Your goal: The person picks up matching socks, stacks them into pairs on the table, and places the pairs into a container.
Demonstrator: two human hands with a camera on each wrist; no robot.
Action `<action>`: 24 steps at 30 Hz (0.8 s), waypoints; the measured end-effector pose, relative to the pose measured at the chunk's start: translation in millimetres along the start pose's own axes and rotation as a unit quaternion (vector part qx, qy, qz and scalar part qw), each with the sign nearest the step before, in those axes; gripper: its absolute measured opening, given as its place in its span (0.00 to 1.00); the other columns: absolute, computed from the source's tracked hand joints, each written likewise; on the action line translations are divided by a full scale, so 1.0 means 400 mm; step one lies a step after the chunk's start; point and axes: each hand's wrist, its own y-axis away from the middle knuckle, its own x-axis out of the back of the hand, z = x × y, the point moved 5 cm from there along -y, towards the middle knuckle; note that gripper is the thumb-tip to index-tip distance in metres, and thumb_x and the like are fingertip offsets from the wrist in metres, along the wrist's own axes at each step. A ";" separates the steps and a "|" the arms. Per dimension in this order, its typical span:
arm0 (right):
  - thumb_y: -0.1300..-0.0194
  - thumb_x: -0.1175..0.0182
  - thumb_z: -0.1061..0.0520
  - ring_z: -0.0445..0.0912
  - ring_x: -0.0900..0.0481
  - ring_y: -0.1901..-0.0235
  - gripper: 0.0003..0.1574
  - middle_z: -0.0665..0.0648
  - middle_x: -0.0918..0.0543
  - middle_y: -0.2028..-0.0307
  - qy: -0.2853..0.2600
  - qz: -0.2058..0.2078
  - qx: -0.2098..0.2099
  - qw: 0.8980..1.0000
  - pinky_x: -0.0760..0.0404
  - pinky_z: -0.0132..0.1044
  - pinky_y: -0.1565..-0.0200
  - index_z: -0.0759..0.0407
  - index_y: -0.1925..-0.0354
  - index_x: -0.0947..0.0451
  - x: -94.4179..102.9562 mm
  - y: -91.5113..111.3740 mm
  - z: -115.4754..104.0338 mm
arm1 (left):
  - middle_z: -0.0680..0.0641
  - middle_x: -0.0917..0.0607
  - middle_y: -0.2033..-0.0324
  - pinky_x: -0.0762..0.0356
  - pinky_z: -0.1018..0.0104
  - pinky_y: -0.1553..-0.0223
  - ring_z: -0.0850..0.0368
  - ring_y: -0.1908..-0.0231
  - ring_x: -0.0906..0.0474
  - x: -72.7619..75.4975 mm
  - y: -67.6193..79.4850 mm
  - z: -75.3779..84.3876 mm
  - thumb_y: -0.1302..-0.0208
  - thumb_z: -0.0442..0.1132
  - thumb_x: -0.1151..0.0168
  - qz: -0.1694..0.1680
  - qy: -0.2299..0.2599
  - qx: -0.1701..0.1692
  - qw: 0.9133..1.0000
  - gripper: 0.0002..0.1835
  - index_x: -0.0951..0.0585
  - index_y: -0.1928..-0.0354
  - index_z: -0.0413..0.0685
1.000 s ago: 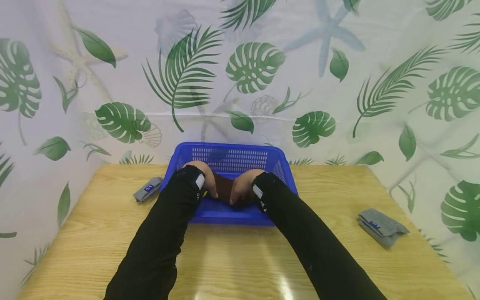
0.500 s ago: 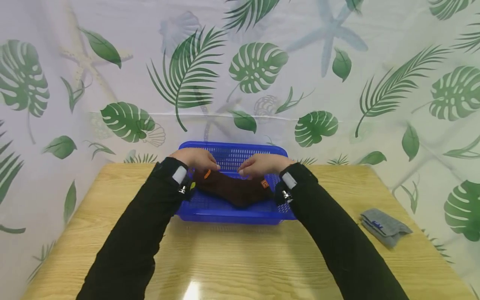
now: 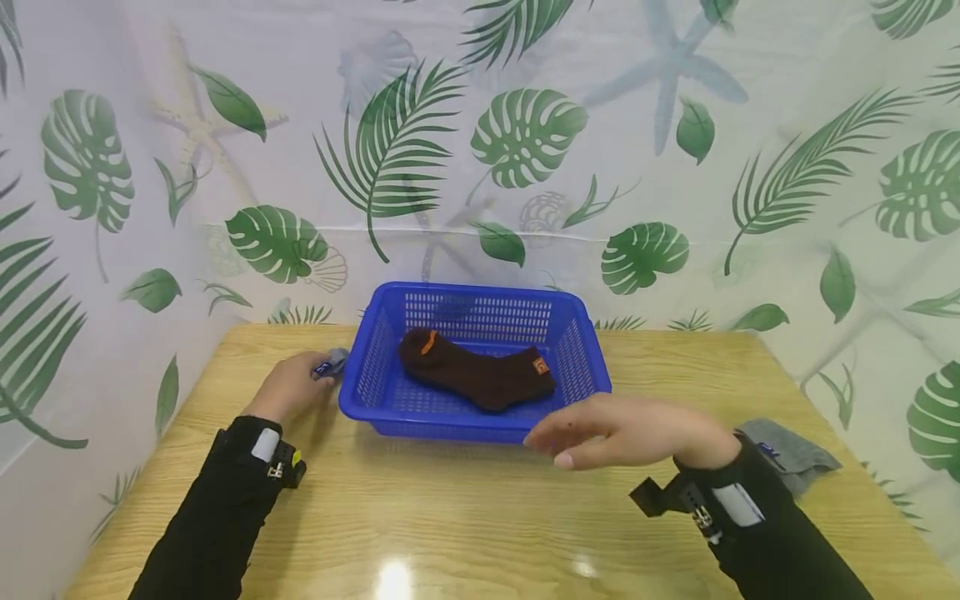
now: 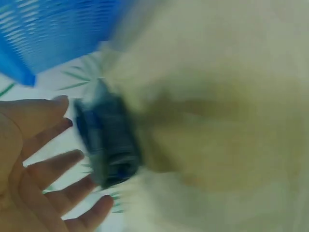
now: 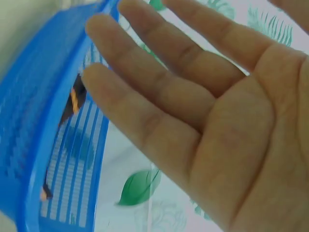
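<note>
Inside the blue plastic basket [image 3: 480,429] lies a pair of dark brown socks [image 3: 480,375] with orange marks at both ends. My left hand [image 3: 288,387] is left of the basket, at a folded grey sock [image 3: 335,363] with a blue label. In the left wrist view, that sock [image 4: 108,137] looks blurred, just beyond the spread fingertips, with the thumb and fingers not closed round it. My right hand [image 3: 622,429] hovers in front of the basket's right front corner. Its fingers are extended and hold nothing, and the right wrist view shows the bare palm [image 5: 231,140].
A second folded grey sock [image 3: 787,454] lies at the right of the wooden table [image 3: 465,517], partly behind the right wrist. A leaf-patterned cloth [image 3: 540,200] hangs behind the table's far edge.
Both hands have left the brown socks, which now lie in the basket. The left hand has moved left to the grey sock; the right hand has come back toward the front right.
</note>
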 end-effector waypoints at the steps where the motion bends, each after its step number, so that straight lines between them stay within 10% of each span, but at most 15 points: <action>1: 0.26 0.48 0.51 0.44 0.22 0.46 0.24 0.53 0.19 0.46 -0.001 -0.004 0.014 1.000 0.24 0.40 0.45 0.61 0.38 0.28 -0.014 0.002 -0.011 | 0.29 0.24 0.43 0.35 0.40 0.40 0.30 0.41 0.30 -0.015 0.001 -0.009 0.33 0.35 0.43 0.008 -0.005 -0.004 1.000 0.22 0.26 0.39 0.32; 13: 0.26 0.48 0.49 0.39 0.21 0.50 0.23 0.49 0.18 0.49 0.062 -0.026 0.055 0.996 0.22 0.37 0.50 0.59 0.39 0.27 -0.114 0.008 -0.030 | 0.39 0.17 0.66 0.22 0.48 0.60 0.43 0.65 0.19 -0.068 0.068 -0.025 0.50 0.31 0.29 0.049 -0.091 -0.035 0.994 0.16 0.22 0.59 0.33; 24: 0.27 0.45 0.51 0.36 0.19 0.55 0.20 0.52 0.16 0.52 0.064 -0.012 0.050 0.997 0.21 0.32 0.57 0.59 0.43 0.24 -0.218 -0.013 0.003 | 0.52 0.16 0.69 0.22 0.56 0.62 0.58 0.69 0.21 -0.135 0.230 0.114 0.55 0.35 0.24 -0.085 -0.073 -0.148 0.983 0.16 0.16 0.60 0.45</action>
